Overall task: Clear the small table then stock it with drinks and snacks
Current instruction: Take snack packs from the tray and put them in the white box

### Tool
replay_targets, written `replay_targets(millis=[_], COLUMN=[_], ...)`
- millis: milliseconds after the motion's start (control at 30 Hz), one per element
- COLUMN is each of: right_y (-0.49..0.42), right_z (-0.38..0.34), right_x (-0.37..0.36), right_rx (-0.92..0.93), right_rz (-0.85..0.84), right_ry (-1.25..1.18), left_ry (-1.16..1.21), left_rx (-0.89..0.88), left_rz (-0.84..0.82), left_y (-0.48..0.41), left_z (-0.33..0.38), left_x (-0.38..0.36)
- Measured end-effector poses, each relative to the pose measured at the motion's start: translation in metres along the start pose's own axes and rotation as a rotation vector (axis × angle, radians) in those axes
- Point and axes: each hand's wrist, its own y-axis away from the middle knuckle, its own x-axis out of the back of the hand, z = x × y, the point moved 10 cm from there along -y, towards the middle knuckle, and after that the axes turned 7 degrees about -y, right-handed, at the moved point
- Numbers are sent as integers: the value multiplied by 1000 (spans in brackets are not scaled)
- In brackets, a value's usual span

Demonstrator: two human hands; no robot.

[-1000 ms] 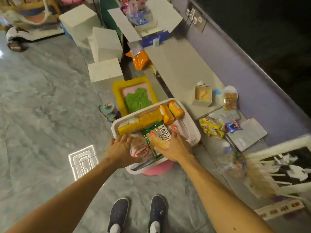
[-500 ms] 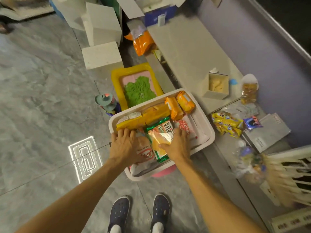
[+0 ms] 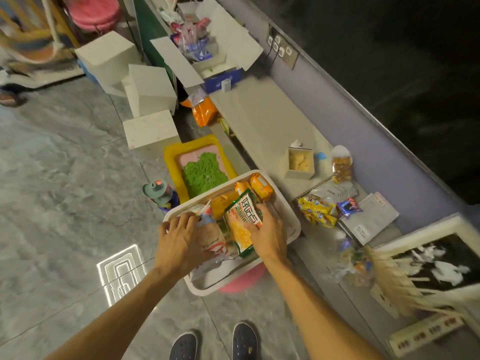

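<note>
Left hand fingers curl round pale bag, right hand grips green packet, both in white tray overhanging pink base (mostly hidden); uneven lift could tip tray, spill snacks

White tray atop pink table; snack packets inside (green packet tilted).

Right hand has raised the green packet, left hand the white bag.

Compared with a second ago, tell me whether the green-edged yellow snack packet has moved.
Yes: the green-edged packet has shifted toward the orange packets at the white tray's far end.
</note>
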Motion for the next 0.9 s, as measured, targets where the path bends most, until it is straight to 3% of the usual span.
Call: replay_targets(millis=[467, 700, 900], right_y=[114, 239, 377], right_z=[-162, -193, -157], right_x=[266, 401, 500], right_rx=[8, -31, -99], right_rz=[381, 689, 939], right_ry=[-218, -214, -258], left_ry=[106, 150, 236], left_rx=[-370, -719, -983], left_rz=[27, 5, -34], left_y=[-4, 52, 144], left_z=[79, 187, 322], left_x=[295, 403, 455])
